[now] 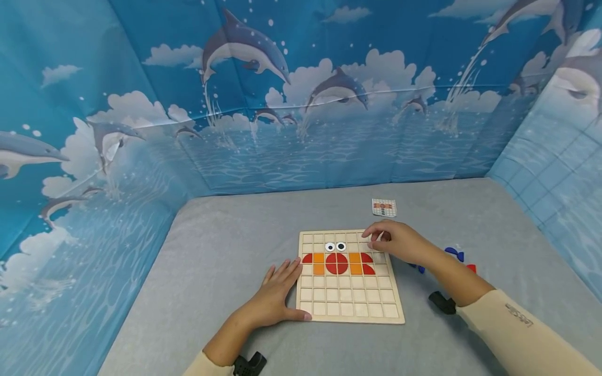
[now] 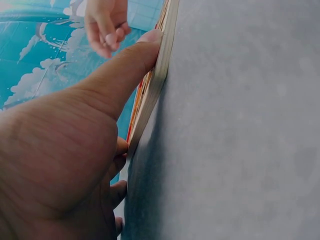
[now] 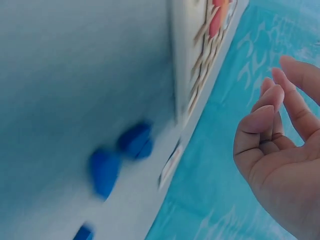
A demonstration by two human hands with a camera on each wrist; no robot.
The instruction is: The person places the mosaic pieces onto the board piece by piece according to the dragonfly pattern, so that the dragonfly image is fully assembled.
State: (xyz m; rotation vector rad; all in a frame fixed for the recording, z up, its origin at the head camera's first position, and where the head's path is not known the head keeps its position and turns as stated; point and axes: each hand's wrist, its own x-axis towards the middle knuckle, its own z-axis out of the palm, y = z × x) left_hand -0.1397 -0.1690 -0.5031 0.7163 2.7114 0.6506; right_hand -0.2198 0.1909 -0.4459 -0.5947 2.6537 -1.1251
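A square wooden grid board point(image 1: 352, 319) lies on the grey surface, bearing several flat tiles. Two round eye tiles point(image 1: 330, 247) sit above a red circle point(image 1: 333, 259) made of quarter pieces. Orange squares point(image 1: 318, 258) flank it, with red quarter pieces point(image 1: 368, 269) at the outer sides. My left hand point(image 1: 270, 302) rests against the board's left side, fingers extended and thumb point(image 2: 145, 47) on its near edge. Over the board's far right corner hovers my right hand point(image 1: 398, 242), its fingers loosely bent; nothing shows between them in the right wrist view.
Beyond the board lies a small pattern card point(image 1: 384, 208) with a similar design. Blue pieces point(image 1: 452, 251) and a red piece point(image 1: 472, 268) are scattered right of the board, partly behind my right forearm. A dolphin-printed curtain point(image 1: 301, 146) surrounds the surface.
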